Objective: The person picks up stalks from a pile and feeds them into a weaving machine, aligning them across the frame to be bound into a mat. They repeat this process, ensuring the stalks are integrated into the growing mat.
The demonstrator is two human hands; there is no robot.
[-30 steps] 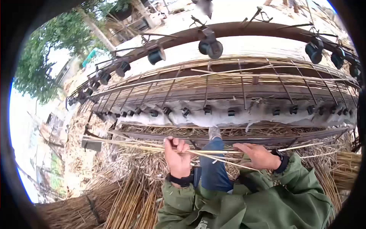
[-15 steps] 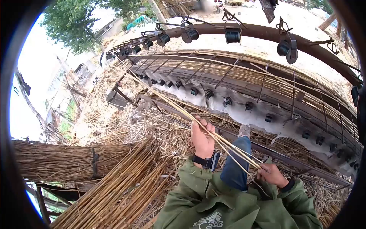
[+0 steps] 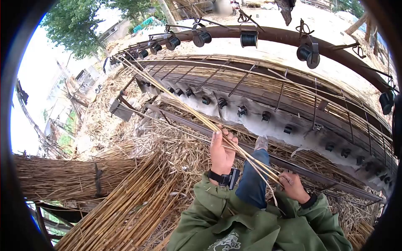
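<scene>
A few long, thin reed stalks (image 3: 190, 109) run diagonally across the view, with their far ends out over the frame. My left hand (image 3: 223, 151) is closed round them near the middle, palm turned up and thumb along the near side. Close to their lower ends, my right hand (image 3: 294, 187) grips the same stalks, fingers curled in. One thin, bent strand hangs below the stalks between my hands. Beneath my left hand passes the front metal rail (image 3: 307, 168) of a long weaving frame.
Black wire spools (image 3: 249, 39) hang along a curved metal pipe (image 3: 222, 32). More spools line a pale sheet (image 3: 274, 130) below the finished reed mat. At lower left are loose reeds (image 3: 125, 203) and a tied reed bundle (image 3: 54, 175). Straw litters the ground.
The view has shifted slightly. The stalks' far ends have spread apart a little, and one thin stalk now slants lower on the left. Both hands keep hold of the reeds.
</scene>
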